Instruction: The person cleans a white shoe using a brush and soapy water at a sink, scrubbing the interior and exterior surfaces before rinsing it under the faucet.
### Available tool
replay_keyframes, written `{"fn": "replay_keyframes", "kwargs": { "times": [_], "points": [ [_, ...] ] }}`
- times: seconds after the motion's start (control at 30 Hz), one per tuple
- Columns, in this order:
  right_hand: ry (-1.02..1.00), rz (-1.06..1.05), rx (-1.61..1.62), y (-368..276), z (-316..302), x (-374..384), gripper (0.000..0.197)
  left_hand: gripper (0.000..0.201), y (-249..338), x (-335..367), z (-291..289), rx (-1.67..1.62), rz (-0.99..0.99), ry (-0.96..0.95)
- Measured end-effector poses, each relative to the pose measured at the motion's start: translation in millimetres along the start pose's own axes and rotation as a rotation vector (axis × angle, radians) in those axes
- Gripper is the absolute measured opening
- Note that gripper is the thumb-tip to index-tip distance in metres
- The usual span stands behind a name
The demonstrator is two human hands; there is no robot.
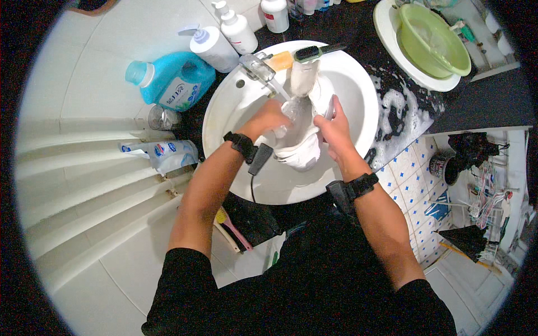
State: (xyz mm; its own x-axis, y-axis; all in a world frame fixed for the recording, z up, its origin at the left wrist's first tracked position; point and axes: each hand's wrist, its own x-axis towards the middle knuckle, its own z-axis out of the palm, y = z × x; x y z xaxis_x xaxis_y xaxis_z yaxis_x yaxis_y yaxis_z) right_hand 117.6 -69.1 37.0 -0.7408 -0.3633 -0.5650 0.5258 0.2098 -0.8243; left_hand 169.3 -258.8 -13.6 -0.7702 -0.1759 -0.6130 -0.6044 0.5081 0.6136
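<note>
A white shoe (301, 154) with its tongue (304, 78) pulled out toward the faucet is held over the white washbasin (358, 120). Water from the metal faucet (259, 69) runs down into the shoe's opening. My right hand (334, 131) is closed on the shoe's right side, thumb on top. At its left edge, beside the splashing water, my left hand (266, 120) has curled fingers against the shoe; the water partly blurs the fingertips. A bar of yellow soap (280, 60) and a dark-bristled brush (308, 53) lie on the basin's far rim.
Blue detergent bottle (182, 78), white pump bottles (216, 49) and a glass jar (163, 119) stand left of the basin. At right, suds (400, 115) cover the dark counter, near a green basin (428, 45). Brushes (232, 227) lie below the basin's near edge.
</note>
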Motion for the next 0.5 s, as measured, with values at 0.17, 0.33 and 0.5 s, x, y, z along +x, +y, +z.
{"fn": "replay_keyframes", "kwargs": {
  "times": [0.17,0.33,0.5],
  "points": [
    [0.021,0.136,0.106,-9,-20,8,0.085,0.044,-16,-9,-4,-0.526,0.113,-0.165],
    [-0.037,-0.042,-0.131,2,-22,16,0.080,0.039,5,-30,-3,-0.824,0.011,-0.289],
    [0.020,-0.246,-0.254,9,-10,14,0.079,0.033,26,-25,9,-0.139,-0.177,0.149]
  ]
}}
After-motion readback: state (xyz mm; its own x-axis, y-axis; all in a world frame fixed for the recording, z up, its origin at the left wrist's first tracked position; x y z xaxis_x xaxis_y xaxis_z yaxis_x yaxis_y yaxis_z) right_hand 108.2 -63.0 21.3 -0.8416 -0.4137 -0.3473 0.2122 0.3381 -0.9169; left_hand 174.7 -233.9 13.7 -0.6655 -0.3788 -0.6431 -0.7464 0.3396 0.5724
